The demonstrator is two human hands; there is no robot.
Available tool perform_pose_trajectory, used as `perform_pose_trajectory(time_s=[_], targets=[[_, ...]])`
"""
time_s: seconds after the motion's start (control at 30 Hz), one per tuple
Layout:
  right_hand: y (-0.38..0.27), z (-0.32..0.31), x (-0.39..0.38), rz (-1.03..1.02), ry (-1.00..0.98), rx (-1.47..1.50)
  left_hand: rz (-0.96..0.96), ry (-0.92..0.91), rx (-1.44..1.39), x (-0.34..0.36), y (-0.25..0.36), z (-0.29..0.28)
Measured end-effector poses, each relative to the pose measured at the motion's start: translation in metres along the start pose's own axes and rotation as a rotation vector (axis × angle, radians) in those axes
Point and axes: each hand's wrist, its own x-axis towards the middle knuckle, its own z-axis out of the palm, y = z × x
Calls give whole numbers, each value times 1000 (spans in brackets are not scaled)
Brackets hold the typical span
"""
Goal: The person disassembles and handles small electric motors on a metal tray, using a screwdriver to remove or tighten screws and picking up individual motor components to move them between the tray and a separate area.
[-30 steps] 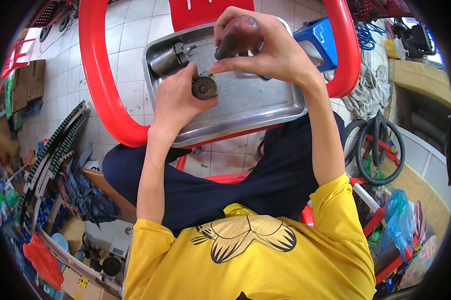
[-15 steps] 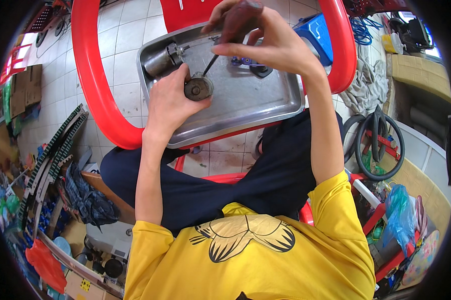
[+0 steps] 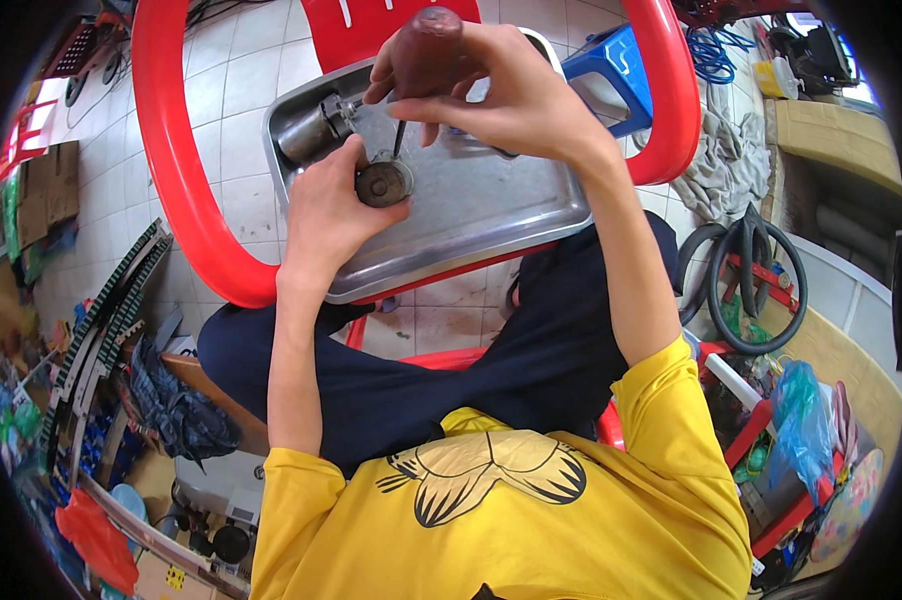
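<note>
My left hand (image 3: 326,215) grips a round, grey-brown metal cap (image 3: 384,186) between thumb and fingers, its dished face turned up. In my right hand (image 3: 531,105) is a screwdriver (image 3: 428,58) with a thick dark-red handle, its thin shaft pointing down at the cap's far edge. Whether the tip touches the cap or sits in a screw, I cannot tell. Both hands are over a shallow steel tray (image 3: 471,250). Beyond my left hand, a metal motor cylinder (image 3: 303,134) lies on its side in the tray. My right hand mostly covers the small parts behind it.
A red plastic chair (image 3: 176,170) surrounds the tray, which sits above my knees. A blue stool (image 3: 611,80) stands beyond its right side. Black rubber tubes (image 3: 761,285) hang at right, near a grey cloth (image 3: 726,150). Cluttered shelves and a crumpled dark bag (image 3: 176,400) are at left.
The screwdriver has become more upright, and my right hand has shifted slightly left and down, hiding more of the small parts. My left hand still holds the cap.
</note>
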Motion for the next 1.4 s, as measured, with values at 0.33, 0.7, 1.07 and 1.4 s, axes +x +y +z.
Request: perform_pose_trajectory(time_s=[0.33, 0.7, 1.07, 1.4], targets=[[7, 14, 6, -62, 110, -41, 33, 3, 67, 0, -2, 1], [2, 11, 4, -164, 23, -137, 57, 8, 72, -1, -4, 3], [7, 16, 6, -103, 25, -252, 57, 50, 14, 0, -2, 2], [-17, 3, 10, 69, 263, -102, -19, -4, 44, 0, -3, -2]])
